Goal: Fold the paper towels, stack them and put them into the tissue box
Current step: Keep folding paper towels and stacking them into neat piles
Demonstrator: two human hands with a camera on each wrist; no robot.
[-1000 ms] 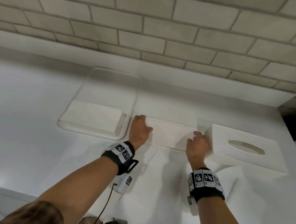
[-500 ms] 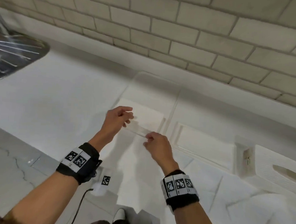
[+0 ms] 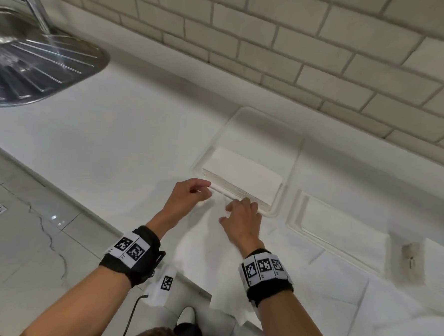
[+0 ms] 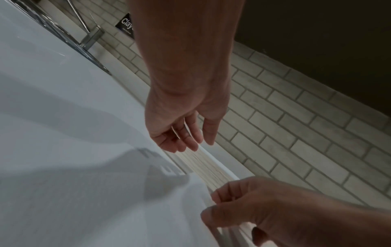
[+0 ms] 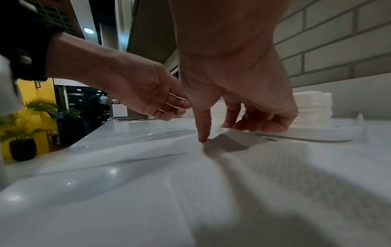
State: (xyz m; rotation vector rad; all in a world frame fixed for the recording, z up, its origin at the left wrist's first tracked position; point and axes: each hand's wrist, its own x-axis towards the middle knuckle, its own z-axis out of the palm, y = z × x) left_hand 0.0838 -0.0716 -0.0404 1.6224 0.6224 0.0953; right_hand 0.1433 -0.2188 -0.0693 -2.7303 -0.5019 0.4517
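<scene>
Partly legible "Clay" sign (image 4: 126, 25), right hand (image 3: 242, 218) pinching paper towel (image 3: 205, 247), left hand (image 3: 185, 199) relaxed.

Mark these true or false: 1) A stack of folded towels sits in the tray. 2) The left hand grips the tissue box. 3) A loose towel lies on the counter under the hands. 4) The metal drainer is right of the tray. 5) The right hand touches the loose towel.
1) True: the stack of folded towels sits in the tray.
2) False: the left hand hovers near the stack, holding nothing.
3) True: the loose towel is spread on the counter.
4) False: the metal drainer is to the tray's left.
5) True: the right hand presses and pinches it.
</scene>
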